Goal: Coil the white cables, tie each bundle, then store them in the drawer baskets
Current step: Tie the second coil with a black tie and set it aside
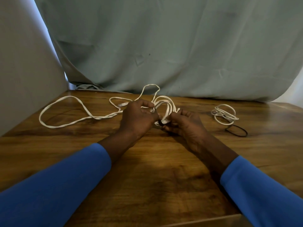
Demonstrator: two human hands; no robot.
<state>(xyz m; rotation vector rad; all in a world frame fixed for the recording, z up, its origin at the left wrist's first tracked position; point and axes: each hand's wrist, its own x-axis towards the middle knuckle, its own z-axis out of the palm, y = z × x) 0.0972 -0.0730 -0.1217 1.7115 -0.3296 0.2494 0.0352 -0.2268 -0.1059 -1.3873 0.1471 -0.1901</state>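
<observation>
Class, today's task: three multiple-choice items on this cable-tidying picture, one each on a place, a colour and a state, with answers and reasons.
1. Where is the loose black band? A in a drawer; B on the table beside the small coil; C on the floor.
2. What colour are the sleeves? A red; B green; C blue.
3. The large bundle is: A gripped by left hand and right hand; B lying untouched; C in a basket.
Answers: B, it lies by the coil; C, both forearms show blue; A, both hands clasp it.
</observation>
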